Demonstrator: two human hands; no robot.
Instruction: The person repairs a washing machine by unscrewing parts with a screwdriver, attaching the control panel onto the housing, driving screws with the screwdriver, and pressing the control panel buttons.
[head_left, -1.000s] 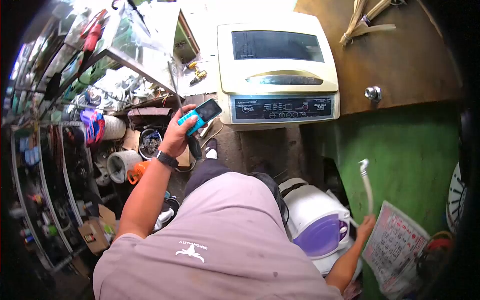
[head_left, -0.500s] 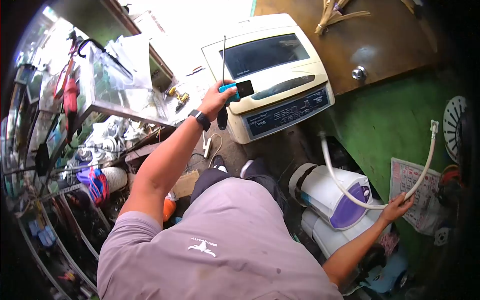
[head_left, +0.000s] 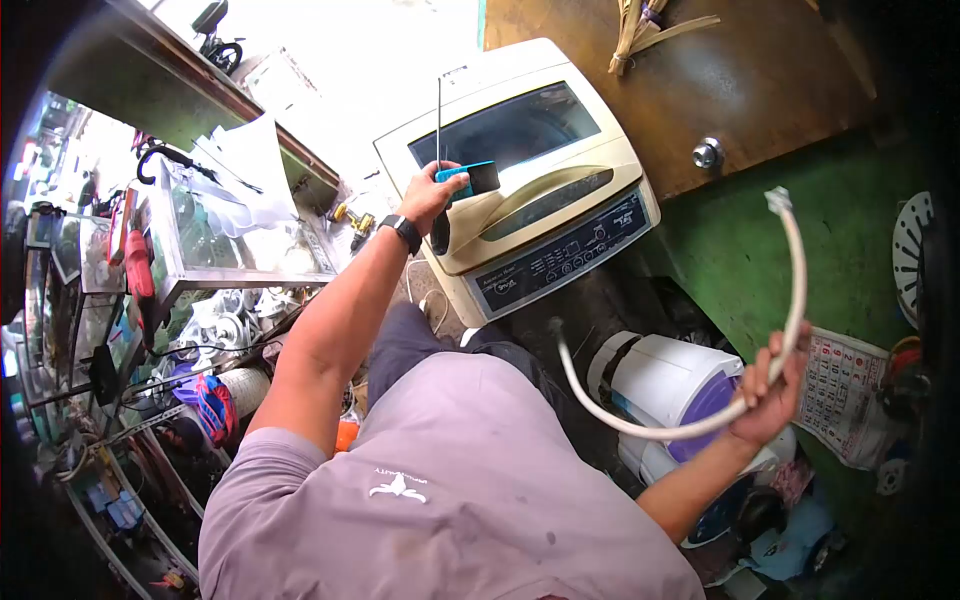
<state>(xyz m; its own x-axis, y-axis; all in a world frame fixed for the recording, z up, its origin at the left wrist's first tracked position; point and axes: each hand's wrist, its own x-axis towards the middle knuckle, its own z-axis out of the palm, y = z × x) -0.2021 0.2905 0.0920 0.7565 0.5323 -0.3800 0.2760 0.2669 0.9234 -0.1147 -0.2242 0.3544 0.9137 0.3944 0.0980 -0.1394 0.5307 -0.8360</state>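
My left hand [head_left: 428, 195], closed, grips a long-shafted screwdriver [head_left: 441, 232] upright, its dark handle below and thin shaft above. The same hand also holds a small teal-and-black block [head_left: 470, 180] whose kind I cannot make out. Both are over the front left part of a cream top-load washing machine [head_left: 525, 195] with a dark lid window and control panel. To the right, my right hand [head_left: 768, 392] is wrapped round the middle of a whitish flexible hose [head_left: 650, 431]. The hose bends in a U, with a fitting on its upper right end.
A white-and-purple appliance [head_left: 665, 375] lies on the floor by the right arm. A brown board [head_left: 760, 90] and green panel [head_left: 800, 230] flank the machine. On the left stand a glass case [head_left: 230, 235] and cluttered shelves, with a yellow drill [head_left: 354, 225] beyond.
My right hand and the hose have moved left, with the hose's fitting end swinging up and left. My body is closer to the washing machine; the left hand keeps its hold.
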